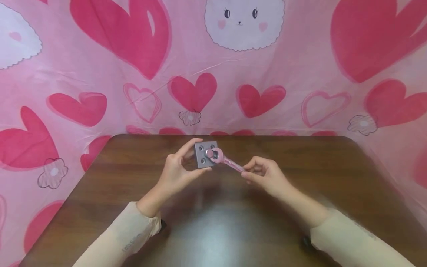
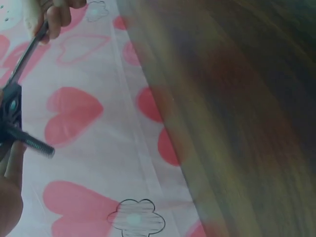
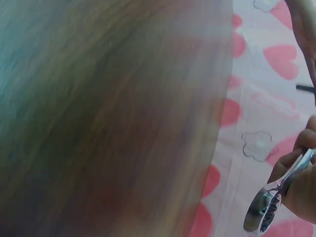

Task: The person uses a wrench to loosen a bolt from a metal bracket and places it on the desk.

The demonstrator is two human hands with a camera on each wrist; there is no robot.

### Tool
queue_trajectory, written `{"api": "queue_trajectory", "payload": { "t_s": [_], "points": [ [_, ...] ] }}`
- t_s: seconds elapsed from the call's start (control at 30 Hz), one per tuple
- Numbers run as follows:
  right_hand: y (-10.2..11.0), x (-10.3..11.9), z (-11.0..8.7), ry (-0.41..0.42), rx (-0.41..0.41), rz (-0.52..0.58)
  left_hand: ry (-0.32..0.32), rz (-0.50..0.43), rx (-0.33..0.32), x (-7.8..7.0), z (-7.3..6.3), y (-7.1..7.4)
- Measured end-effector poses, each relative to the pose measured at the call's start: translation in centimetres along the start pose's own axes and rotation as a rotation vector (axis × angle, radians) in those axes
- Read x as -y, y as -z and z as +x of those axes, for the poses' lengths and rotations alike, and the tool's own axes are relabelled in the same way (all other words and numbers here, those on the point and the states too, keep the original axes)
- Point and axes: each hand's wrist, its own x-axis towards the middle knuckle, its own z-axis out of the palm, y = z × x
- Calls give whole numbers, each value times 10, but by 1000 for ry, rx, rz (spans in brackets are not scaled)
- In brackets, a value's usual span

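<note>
My left hand (image 1: 175,168) grips a square grey metal block (image 1: 202,161) with several holes, its thumb along the lower edge and fingers along the upper. A bolt (image 1: 209,153) sits in the block with its head towards me. Its threaded end (image 2: 37,143) sticks out behind, as the left wrist view shows. My right hand (image 1: 267,174) pinches the handle of a shiny combination wrench (image 1: 233,164). The wrench's far jaw is around the bolt head. Its ring end (image 3: 264,212) projects from the right hand in the right wrist view.
Block and wrench are held up over a dark brown wooden table (image 1: 233,222) with rounded far corners. A pink cloth backdrop (image 1: 227,78) printed with hearts hangs behind the table's far edge and along its sides.
</note>
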Motion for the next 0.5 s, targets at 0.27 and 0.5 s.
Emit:
{"api": "queue_trajectory", "payload": {
  "t_s": [0.27,0.5],
  "points": [
    [-18,4,-1,0,-74,91,-30,-14,-161,-4,2,-11],
    [-28,11,-1,12,-124,157,-52,-21,-249,-6,1,-13]
  ]
}}
